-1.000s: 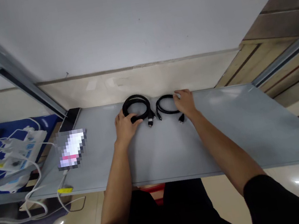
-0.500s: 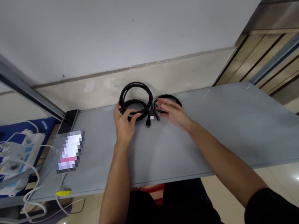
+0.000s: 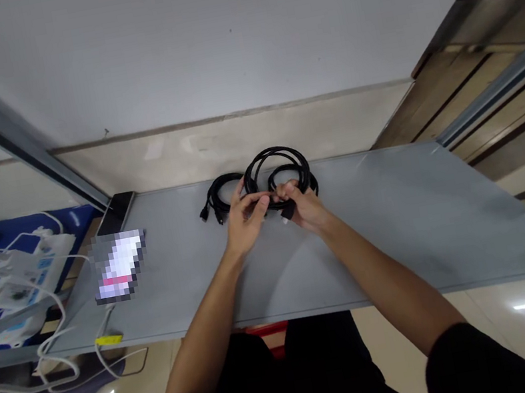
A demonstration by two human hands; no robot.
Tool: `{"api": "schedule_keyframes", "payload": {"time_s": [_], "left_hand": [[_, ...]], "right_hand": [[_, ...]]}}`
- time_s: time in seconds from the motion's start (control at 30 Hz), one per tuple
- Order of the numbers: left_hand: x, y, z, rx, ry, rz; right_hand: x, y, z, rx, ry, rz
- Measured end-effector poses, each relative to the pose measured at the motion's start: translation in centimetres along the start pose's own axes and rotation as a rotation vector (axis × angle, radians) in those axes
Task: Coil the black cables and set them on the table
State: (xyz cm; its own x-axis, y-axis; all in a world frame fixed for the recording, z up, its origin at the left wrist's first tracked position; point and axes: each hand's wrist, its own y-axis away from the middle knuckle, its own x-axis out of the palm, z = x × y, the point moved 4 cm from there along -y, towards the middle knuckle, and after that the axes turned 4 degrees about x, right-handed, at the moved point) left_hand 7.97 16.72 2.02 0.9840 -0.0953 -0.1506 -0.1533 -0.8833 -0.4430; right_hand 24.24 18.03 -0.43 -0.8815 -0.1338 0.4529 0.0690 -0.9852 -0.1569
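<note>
A coiled black cable [image 3: 273, 152] stands raised above the table, held between both hands. My left hand [image 3: 245, 221] pinches the lower left of its loops, thumb and fingers close together. My right hand [image 3: 305, 206] is closed around the lower right of the same coil, with a black plug [image 3: 287, 211] poking out below the fingers. Behind my left hand a second black cable coil [image 3: 215, 194] lies on the table, its connector end [image 3: 204, 213] pointing left. Another coil lies partly hidden behind my right hand.
The grey table [image 3: 399, 220] runs along a wall. At its left lie a lit phone [image 3: 119, 266], its screen blurred, and a dark flat device [image 3: 116, 212]. Beyond the left end, white power strips [image 3: 28, 278] and tangled white cords sit on a blue surface. Metal posts rise at both ends.
The raised cable coil has moved right, from my left hand alone to between both hands. My right hand has closed on it. The coil at left is now more exposed.
</note>
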Motion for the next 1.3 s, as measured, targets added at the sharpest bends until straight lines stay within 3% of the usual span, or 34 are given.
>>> {"api": "schedule_keyframes", "payload": {"time_s": [0.1, 0.2, 0.3, 0.53, 0.73, 1.0, 1.17, 1.23, 1.3], "left_hand": [[0.1, 0.0, 0.9, -0.147, 0.22, -0.155], [0.2, 0.2, 2.1, -0.327, 0.415, -0.337], [0.3, 0.3, 2.6, -0.449, 0.554, -0.413], [0.4, 0.3, 2.2, -0.571, 0.726, -0.365], [0.2, 0.2, 1.9, -0.607, 0.803, -0.342], [-0.6, -0.5, 1.1, -0.461, 0.8, -0.268], [-0.6, -0.5, 0.3, -0.375, 0.749, -0.164], [-0.2, -0.3, 0.3, -0.372, 0.736, -0.132], [0.1, -0.1, 0.4, -0.358, 0.69, -0.147]], "right_hand": [[0.9, -0.1, -0.1, -0.059, 0.074, -0.012], [1.6, -0.1, 0.2, -0.028, 0.094, 0.008], [2.2, 0.3, 0.8, 0.031, 0.026, 0.085], [2.8, 1.3, 2.6, 0.146, -0.065, 0.081], [2.5, 1.5, 2.9, 0.127, -0.012, 0.062], [0.4, 0.9, 0.8, 0.111, 0.361, -0.176], [-0.7, 0.6, 0.7, -0.076, 0.582, -0.357], [-1.0, 0.5, 0.9, -0.148, 0.59, -0.403], [-0.9, 0.4, 0.9, -0.142, 0.509, -0.371]]}}
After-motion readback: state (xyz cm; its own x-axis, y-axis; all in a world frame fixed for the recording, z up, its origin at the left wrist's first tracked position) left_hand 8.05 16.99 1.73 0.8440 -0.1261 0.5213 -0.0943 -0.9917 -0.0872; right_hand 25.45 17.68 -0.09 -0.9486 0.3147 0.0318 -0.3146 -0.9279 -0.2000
